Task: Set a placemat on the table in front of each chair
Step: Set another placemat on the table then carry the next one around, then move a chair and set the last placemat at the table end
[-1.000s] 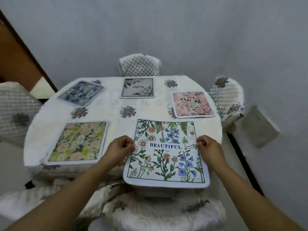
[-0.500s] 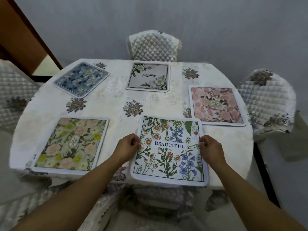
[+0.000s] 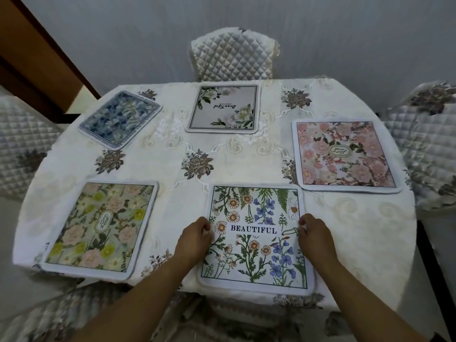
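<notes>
A white placemat with wildflowers and the word BEAUTIFUL (image 3: 256, 238) lies flat at the near edge of the round table (image 3: 222, 154). My left hand (image 3: 195, 239) pinches its left edge and my right hand (image 3: 315, 235) pinches its right edge. Other placemats lie flat on the table: a green and pink floral one (image 3: 98, 228) at near left, a blue one (image 3: 121, 118) at far left, a grey one with white flowers (image 3: 223, 108) at the back, and a pink floral one (image 3: 345, 154) at the right.
Quilted chairs stand around the table: one at the back (image 3: 234, 55), one at the right (image 3: 429, 144), one at the left (image 3: 19, 139), and covered seats below the near edge (image 3: 74, 314). A grey wall runs behind, with a brown door frame (image 3: 37, 53) at the left.
The BEAUTIFUL placemat has slid further onto the table and now lies flat; both hands kept hold of its side edges. My head has moved closer over the table.
</notes>
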